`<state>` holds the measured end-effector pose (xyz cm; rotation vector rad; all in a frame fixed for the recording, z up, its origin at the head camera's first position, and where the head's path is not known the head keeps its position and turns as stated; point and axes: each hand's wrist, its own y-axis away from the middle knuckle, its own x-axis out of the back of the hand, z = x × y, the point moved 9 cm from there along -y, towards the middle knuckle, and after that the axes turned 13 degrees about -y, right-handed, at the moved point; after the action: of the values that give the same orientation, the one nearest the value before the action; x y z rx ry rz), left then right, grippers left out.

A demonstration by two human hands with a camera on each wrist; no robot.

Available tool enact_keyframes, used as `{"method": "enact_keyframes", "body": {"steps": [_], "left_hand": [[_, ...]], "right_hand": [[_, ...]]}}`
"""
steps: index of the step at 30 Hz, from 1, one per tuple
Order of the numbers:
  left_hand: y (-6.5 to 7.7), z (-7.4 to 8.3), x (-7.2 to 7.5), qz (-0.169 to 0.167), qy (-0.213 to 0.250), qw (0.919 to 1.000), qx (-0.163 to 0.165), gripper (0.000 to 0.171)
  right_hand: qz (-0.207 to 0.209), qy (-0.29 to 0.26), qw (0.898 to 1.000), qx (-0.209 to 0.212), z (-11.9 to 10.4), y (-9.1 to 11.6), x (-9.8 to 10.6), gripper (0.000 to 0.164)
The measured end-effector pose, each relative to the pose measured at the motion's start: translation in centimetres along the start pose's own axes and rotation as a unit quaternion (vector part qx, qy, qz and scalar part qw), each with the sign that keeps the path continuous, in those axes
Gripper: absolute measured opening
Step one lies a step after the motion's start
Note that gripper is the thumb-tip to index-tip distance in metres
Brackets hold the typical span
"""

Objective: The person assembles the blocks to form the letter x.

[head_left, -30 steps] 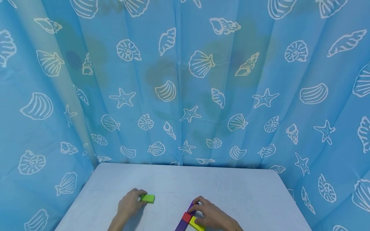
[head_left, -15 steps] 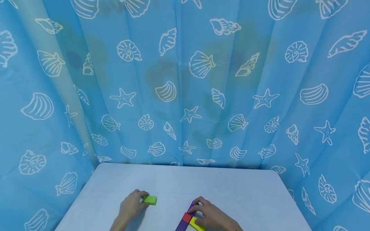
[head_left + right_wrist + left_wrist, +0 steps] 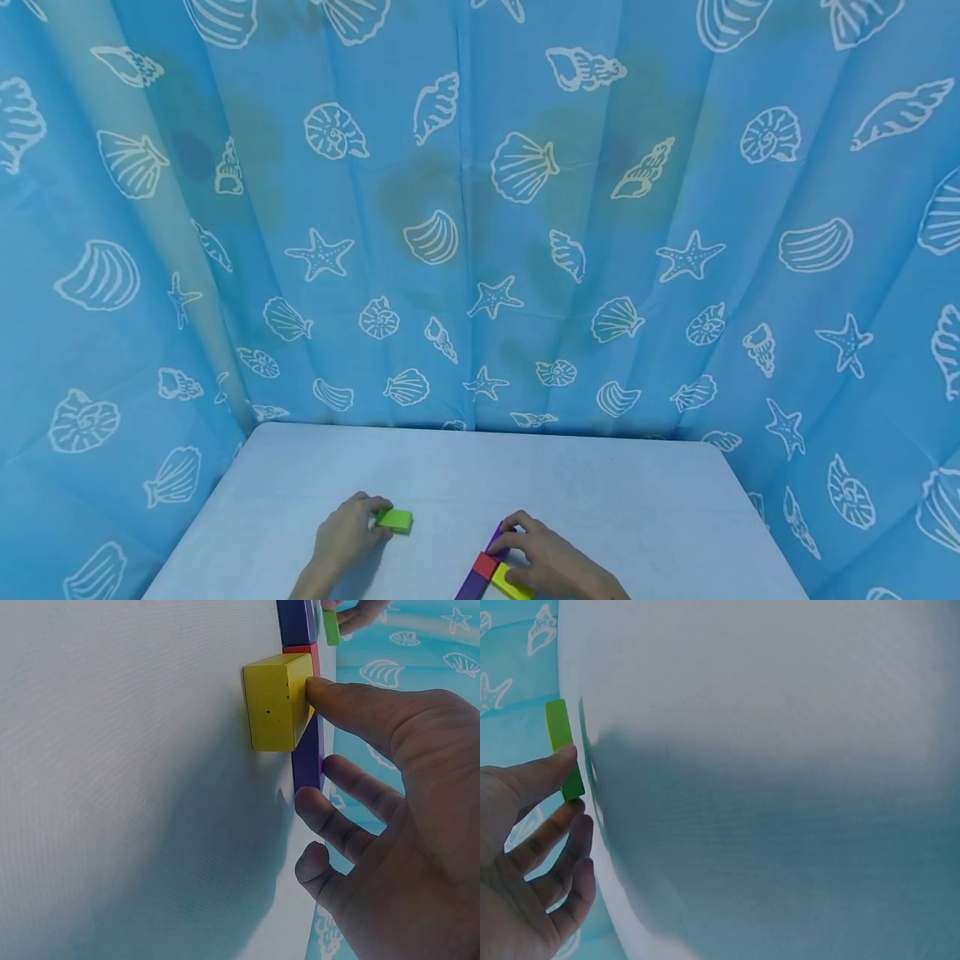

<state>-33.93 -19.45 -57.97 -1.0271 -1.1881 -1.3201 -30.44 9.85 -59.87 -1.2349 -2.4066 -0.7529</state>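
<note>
My left hand (image 3: 348,532) pinches a green rectangular block (image 3: 401,522) between thumb and fingertips, low over the white table. In the left wrist view, the thumb rests on the side of the green block (image 3: 557,724), and the other fingers are spread below it. My right hand (image 3: 558,560) spans a group of joined blocks. Its thumb touches the yellow block (image 3: 271,709), and its fingertips rest at the far purple block (image 3: 306,761). Between them sits a small red block (image 3: 485,565), with another dark purple block (image 3: 472,586) on its near side.
The white table (image 3: 637,492) has rounded far corners. A blue curtain (image 3: 465,333) with white shells and starfish stands behind it and along both sides. The near part of the block row runs out of the head view's bottom edge.
My left hand, with the green block, has moved slightly right and nearer, towards the joined blocks. My right hand and the other blocks have stayed in place.
</note>
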Motion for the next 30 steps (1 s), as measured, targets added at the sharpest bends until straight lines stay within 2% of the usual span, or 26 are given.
{"method": "enact_keyframes", "body": {"steps": [7, 16, 30], "left_hand": [[0.3, 0.5, 0.2, 0.008, -0.004, 0.9999, -0.010, 0.035], [0.4, 0.9, 0.2, 0.009, 0.000, 0.9996, -0.027, 0.036], [0.9, 1.9, -0.2, 0.016, 0.007, 0.9989, -0.044, 0.034]], "right_hand": [[0.000, -0.002, 1.000, -0.007, 0.1, -0.1, 0.0, 0.030], [0.002, 0.013, 1.000, 0.009, 0.1, -0.2, 0.0, 0.030], [0.006, 0.008, 1.000, -0.001, 0.2, -0.3, -0.1, 0.029]]}}
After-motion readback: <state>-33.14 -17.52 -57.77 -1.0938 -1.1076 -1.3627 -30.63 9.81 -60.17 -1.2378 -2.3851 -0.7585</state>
